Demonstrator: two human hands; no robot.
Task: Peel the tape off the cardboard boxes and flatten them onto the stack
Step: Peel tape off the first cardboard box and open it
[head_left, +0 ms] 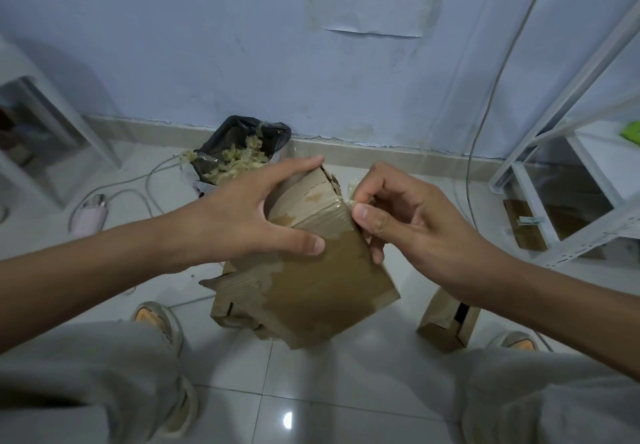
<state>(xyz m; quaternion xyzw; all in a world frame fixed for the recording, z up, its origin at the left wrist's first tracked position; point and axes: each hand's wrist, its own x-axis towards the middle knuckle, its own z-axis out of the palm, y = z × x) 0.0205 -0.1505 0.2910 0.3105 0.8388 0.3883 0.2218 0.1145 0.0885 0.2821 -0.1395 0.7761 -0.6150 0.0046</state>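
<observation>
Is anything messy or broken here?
Yes. The cardboard box has torn, ragged flaps at its lower left. Behind it, wads of peeled tape spill over the rim of the black bag toward the floor.

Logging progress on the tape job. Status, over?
Left hand holds the cardboard box steady. Right hand pinches the clear tape at its top corner. Tape partly on. Nothing in the way.
</observation>
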